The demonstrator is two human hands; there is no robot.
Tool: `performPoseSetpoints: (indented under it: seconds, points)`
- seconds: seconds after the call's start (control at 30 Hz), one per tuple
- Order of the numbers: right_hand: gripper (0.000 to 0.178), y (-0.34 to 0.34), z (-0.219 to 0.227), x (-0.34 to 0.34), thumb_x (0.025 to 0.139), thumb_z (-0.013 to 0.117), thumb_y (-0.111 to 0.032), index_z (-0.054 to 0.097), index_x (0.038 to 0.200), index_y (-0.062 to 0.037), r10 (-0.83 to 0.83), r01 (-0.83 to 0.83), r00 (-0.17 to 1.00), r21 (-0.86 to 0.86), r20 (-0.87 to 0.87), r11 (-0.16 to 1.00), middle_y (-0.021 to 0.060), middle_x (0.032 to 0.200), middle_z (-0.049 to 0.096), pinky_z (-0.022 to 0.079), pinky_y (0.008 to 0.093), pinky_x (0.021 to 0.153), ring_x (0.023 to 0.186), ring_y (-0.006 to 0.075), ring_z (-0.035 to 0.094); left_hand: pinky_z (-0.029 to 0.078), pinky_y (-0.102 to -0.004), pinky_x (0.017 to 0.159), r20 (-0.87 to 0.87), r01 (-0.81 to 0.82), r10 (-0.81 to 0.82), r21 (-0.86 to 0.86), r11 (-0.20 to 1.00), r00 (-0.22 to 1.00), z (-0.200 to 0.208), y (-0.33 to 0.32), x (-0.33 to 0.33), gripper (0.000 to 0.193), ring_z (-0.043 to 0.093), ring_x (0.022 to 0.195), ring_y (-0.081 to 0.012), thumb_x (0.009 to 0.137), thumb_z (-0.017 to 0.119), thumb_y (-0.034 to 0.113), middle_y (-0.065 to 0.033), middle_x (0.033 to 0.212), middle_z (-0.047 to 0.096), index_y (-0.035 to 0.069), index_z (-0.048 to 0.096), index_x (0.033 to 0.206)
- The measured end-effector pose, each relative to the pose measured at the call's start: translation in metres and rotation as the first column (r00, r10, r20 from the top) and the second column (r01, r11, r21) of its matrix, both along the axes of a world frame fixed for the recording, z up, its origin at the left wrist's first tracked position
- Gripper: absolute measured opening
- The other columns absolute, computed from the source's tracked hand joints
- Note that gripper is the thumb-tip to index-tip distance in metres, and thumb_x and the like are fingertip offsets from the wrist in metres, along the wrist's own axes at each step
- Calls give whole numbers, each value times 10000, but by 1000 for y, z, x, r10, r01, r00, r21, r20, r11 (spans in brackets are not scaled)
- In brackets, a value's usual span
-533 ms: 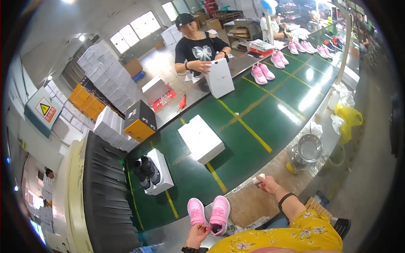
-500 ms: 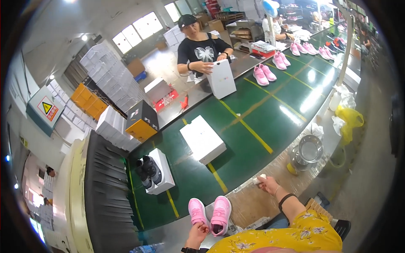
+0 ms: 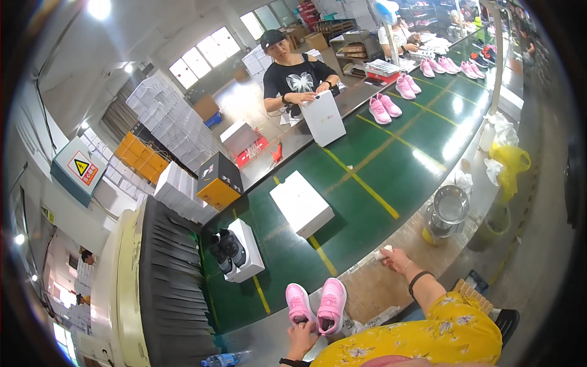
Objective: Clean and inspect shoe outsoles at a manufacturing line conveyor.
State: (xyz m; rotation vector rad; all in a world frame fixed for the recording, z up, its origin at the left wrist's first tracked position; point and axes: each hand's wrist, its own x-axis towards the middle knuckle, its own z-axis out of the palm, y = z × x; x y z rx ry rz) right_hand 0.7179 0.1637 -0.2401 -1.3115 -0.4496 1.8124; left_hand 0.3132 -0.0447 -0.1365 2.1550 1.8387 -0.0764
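Observation:
A pair of pink sneakers stands at the near edge of the work surface, toes away from me. My left hand (image 3: pixel 301 340) is at the heel of the left pink sneaker (image 3: pixel 298 300), its fingers closed on the collar. Beside it, almost touching, is the right pink sneaker (image 3: pixel 332 304), with its dark inside showing. To the right, over the brown board, my right hand (image 3: pixel 397 261) pinches a small white wad (image 3: pixel 384 251), perhaps cloth or paper; its kind is unclear.
On the green conveyor (image 3: pixel 361 226) lie a closed white shoebox (image 3: pixel 301 203) and another white box (image 3: pixel 251 248) bearing black sneakers (image 3: pixel 227 249). Across it, a person (image 3: pixel 299 79) holds an upright white box (image 3: pixel 324 119). A metal bowl (image 3: pixel 451 205) stands right; a water bottle (image 3: pixel 225 359) lies near left.
My left hand has moved onto the left sneaker's collar, fingers now at its opening. My right hand still holds the white wad. The whole view has shifted slightly.

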Motion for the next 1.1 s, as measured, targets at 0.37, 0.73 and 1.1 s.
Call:
performPoseSetpoints:
  seconds: [0.37, 0.73, 1.1]
  points:
    - [258, -1, 5, -7, 888, 710, -309, 622, 976, -83, -11, 10, 1000, 12, 17, 1000, 1, 763, 631, 385, 206, 449, 554, 72, 549, 500, -476, 744, 135, 202, -188, -100, 974, 973, -4, 4, -9, 444, 606, 851, -390, 813, 637, 135, -190, 970, 574, 273, 582, 1231]
    - [315, 3, -1, -1, 876, 726, -307, 620, 966, -25, -48, 47, 998, 30, 38, 998, 53, 694, 628, 382, 215, 403, 513, 104, 558, 513, -444, 695, 208, 214, -163, -256, 943, 964, 0, 5, 12, 375, 650, 812, -347, 835, 653, 320, -147, 864, 638, 293, 597, 1205]
    - [320, -19, 17, -21, 849, 746, -325, 628, 964, -50, -92, 81, 990, 94, 110, 992, 28, 660, 611, 354, 224, 406, 493, 88, 536, 513, -438, 697, 155, 126, -93, -217, 968, 983, -22, 0, 3, 324, 675, 805, -294, 829, 691, 359, -106, 839, 677, 283, 625, 1137]
